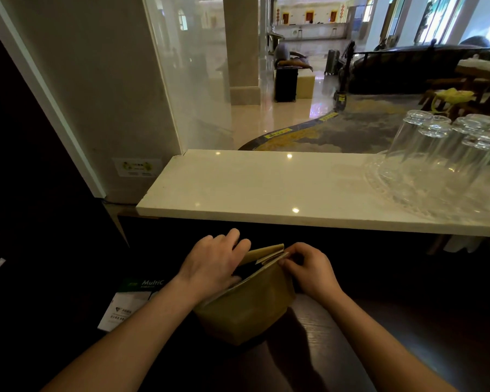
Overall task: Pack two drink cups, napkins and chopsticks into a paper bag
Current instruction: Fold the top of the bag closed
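Note:
A brown paper bag (246,309) stands on the dark wooden counter below me, its mouth partly spread. My left hand (212,264) rests on the bag's left side with its fingers over the top edge, pressing the far wall back. My right hand (309,267) pinches the bag's near top edge at the right corner. The inside of the bag is dark and I cannot see what lies in it. No drink cups, napkins or chopsticks show in this view.
A pale stone ledge (266,190) runs across just beyond the bag. Several upturned clear glasses (441,154) stand on a glass tray at its right end. A white and green paper pack (130,301) lies left of the bag. A glass panel rises at the left.

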Motion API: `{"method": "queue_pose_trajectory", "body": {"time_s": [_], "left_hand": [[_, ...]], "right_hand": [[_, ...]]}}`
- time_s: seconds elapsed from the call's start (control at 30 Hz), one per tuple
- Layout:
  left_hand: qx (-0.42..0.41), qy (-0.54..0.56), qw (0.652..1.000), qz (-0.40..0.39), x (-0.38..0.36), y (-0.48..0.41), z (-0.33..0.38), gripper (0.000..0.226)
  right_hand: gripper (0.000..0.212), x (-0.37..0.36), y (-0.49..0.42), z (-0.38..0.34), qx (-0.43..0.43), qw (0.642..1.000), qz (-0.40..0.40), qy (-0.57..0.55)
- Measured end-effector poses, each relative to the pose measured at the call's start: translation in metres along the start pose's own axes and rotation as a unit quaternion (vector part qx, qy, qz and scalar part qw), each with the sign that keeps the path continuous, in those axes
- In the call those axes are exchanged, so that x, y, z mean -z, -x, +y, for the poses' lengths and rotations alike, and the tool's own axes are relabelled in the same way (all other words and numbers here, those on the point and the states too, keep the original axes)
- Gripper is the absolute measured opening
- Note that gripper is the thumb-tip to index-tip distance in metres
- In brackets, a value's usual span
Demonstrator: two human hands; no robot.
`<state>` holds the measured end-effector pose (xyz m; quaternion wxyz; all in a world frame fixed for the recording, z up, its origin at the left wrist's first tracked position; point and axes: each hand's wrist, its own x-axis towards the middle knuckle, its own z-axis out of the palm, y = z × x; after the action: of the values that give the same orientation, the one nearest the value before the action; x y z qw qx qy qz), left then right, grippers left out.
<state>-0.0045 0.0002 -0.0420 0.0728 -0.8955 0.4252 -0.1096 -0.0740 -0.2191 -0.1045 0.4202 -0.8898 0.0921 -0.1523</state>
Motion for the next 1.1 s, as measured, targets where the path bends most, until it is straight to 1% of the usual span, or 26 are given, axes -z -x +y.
{"method": "queue_pose_trajectory", "body": {"time_s": [0.03,0.07,0.13,0.23,0.3,0.37,0.43,0.5,0.63,0.7,0.73,0.8,0.87,0.93,1.0,1.03,1.07,1.1], "left_hand": [[0.001,-0.008,1.0,0.001,0.0,-0.002,0.001,0.049],[0.002,-0.013,1.0,0.011,0.001,-0.003,0.002,0.045],[-0.001,-0.006,0.999,0.038,0.001,-0.004,0.001,0.035],[-0.03,0.004,0.997,0.068,-0.001,-0.002,-0.003,0.022],[-0.026,0.032,0.995,0.089,-0.002,-0.001,-0.007,0.013],[0.01,0.099,0.99,0.104,-0.002,0.0,-0.011,0.008],[0.046,0.16,0.982,0.093,0.001,-0.001,-0.015,0.016],[0.075,0.197,0.974,0.082,0.005,0.0,-0.017,0.021],[0.171,0.287,0.936,0.108,0.012,0.002,-0.015,0.02],[0.198,0.309,0.924,0.108,0.012,0.004,-0.014,0.02],[0.206,0.314,0.921,0.1,0.011,0.006,-0.014,0.023],[0.225,0.34,0.909,0.083,0.008,0.016,-0.014,0.036],[0.249,0.381,0.885,0.096,0.005,0.033,-0.015,0.052],[0.281,0.442,0.843,0.127,-0.003,0.059,-0.012,0.072],[0.325,0.519,0.779,0.134,-0.015,0.085,-0.002,0.096],[0.344,0.547,0.753,0.127,-0.022,0.096,0.006,0.105],[0.355,0.566,0.735,0.116,-0.027,0.103,0.014,0.112],[0.36,0.575,0.728,0.103,-0.031,0.106,0.021,0.116]], "right_hand": [[0.006,0.0,0.0,0.0,0.001,1.0,0.002,0.001],[0.006,0.0,-0.001,-0.001,0.002,1.0,0.004,0.002],[0.007,0.0,-0.001,-0.001,0.002,1.0,0.006,0.003],[0.009,0.0,-0.003,-0.001,-0.002,1.0,0.008,0.005],[0.013,0.0,-0.004,-0.001,-0.006,1.0,0.012,0.004],[0.017,0.0,-0.005,-0.001,-0.005,1.0,0.014,0.003],[0.021,-0.001,-0.005,-0.001,0.001,1.0,0.01,0.0],[0.022,-0.002,-0.005,-0.001,0.008,1.0,0.0,0.004],[0.013,-0.005,-0.007,-0.001,0.024,0.999,-0.008,0.032],[0.012,-0.006,-0.008,-0.002,0.023,0.999,-0.006,0.04],[0.011,-0.006,-0.008,-0.003,0.021,0.999,-0.005,0.043],[0.008,-0.006,-0.009,-0.004,0.017,0.999,-0.003,0.042],[0.007,-0.004,-0.01,-0.003,0.01,0.999,0.001,0.038],[0.007,-0.002,-0.009,-0.002,0.003,0.999,0.002,0.035],[0.006,-0.002,-0.009,0.0,-0.001,0.999,-0.001,0.032],[0.006,-0.002,-0.008,0.0,-0.003,1.0,-0.003,0.03],[0.007,-0.001,-0.009,0.0,-0.004,1.0,-0.007,0.029],[0.007,0.001,-0.009,-0.002,-0.002,0.999,-0.016,0.031]]}}
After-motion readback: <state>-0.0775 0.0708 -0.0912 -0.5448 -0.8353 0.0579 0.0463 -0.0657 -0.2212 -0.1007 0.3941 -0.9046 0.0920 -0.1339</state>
